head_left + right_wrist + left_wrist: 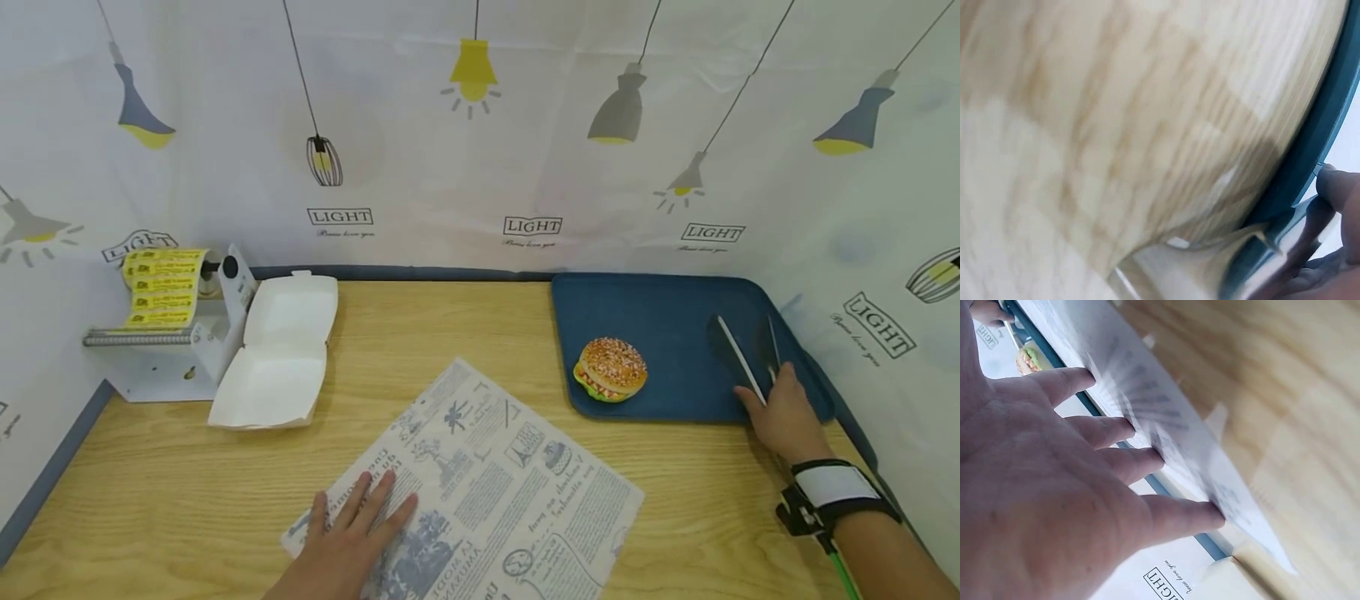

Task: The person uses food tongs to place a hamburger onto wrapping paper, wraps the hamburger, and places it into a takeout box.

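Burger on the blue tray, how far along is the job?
The printed paper lies spread on the table and the white box is open, so setup looks done. In hand: the right hand grips metal tongs over the tray; the left hand touches the paper. Remaining, probably: lifting the burger, which sits unwrapped on the tray.

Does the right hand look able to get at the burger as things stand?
Likely yes: the right hand holds tongs over the tray, and nothing visible stands between them and the burger.

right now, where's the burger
In the head view, right of centre, the burger sits at the near left corner of the blue tray, beyond the printed paper and left of the right hand.
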